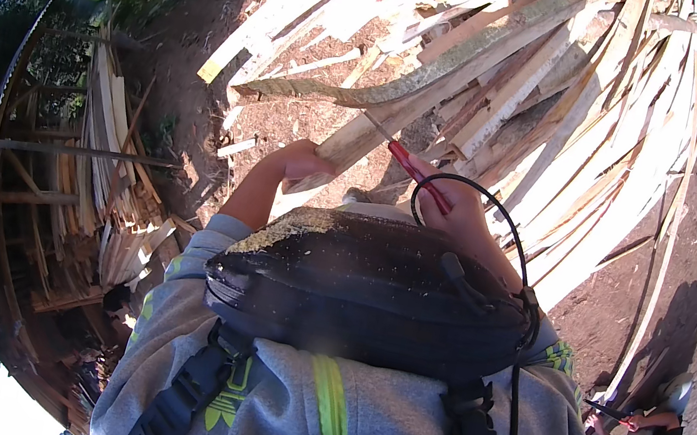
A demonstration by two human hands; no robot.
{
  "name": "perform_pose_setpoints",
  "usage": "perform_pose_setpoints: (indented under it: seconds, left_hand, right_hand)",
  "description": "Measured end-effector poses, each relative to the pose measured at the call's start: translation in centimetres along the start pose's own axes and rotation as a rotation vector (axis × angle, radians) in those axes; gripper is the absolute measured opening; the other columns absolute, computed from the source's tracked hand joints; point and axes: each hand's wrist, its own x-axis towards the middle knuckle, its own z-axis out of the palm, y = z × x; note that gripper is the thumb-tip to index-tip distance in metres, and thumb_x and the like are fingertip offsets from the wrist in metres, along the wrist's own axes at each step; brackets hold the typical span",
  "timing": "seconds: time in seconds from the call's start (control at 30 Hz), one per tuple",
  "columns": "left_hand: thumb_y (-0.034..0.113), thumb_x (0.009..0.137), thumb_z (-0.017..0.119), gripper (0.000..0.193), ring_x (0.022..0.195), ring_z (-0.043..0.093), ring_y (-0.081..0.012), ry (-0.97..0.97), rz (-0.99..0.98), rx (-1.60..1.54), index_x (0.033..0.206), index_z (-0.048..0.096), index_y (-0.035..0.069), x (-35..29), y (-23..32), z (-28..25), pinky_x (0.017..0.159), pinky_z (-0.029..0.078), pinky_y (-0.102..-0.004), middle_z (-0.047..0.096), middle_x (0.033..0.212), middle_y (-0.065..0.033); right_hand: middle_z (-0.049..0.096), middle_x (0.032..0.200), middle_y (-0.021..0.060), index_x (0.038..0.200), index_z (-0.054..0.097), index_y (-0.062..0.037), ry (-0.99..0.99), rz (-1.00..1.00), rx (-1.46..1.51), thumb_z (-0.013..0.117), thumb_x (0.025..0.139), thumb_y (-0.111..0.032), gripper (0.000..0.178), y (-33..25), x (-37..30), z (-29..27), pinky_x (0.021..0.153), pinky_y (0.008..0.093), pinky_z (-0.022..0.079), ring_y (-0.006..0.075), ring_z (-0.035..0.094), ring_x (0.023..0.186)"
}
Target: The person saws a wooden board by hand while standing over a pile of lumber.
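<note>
Your left hand (295, 163) has its grip closed on the near end of a wooden plank (357, 140), which slopes away to the far right, in front of your black chest bag (373, 289). Your right hand (461, 223) grips a red-handled tool (413, 169), its slim metal tip over the plank; you cannot tell whether they touch. Sawn wood strips (612, 161) lie heaped on the right.

We observe a long, pale-brown wooden board (348, 143), its near end in the left hand (299, 159), slanting away rightward. We note a red-handled tool (408, 162) in the right hand (459, 213), slim metal shaft pointing forward-left.
</note>
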Motion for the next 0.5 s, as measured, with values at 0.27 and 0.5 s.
perform_pose_setpoints:
  seconds: [0.27, 0.5]
  left_hand:
    - [0.056, 0.073, 0.085, 0.07, 0.087, 0.076, -0.0307, -0.018, -0.018, -0.015, 0.113, 0.081, -0.001, -0.6, 0.8, -0.7, 0.079, 0.059, -0.0419, 0.079, 0.1, -0.0205]
    - [0.055, 0.073, 0.085, 0.07, 0.091, 0.076, -0.0309, -0.027, 0.002, -0.056, 0.114, 0.081, -0.001, -0.1, 0.2, -0.4, 0.082, 0.059, -0.0428, 0.079, 0.104, -0.0211]
  right_hand:
    - [0.075, 0.105, 0.0091, 0.145, 0.065, -0.0035, 0.068, -0.094, 0.035, 0.063, 0.1, -0.006, 0.045, -0.4, -2.2, -1.7, 0.083, 0.0301, 0.052, 0.0133, 0.061, 0.085]
    - [0.074, 0.129, 0.0158, 0.148, 0.063, -0.0036, 0.033, 0.004, 0.356, 0.063, 0.1, -0.004, 0.048, -2.4, 3.0, 1.3, 0.098, 0.0304, 0.052, 0.0146, 0.068, 0.11]
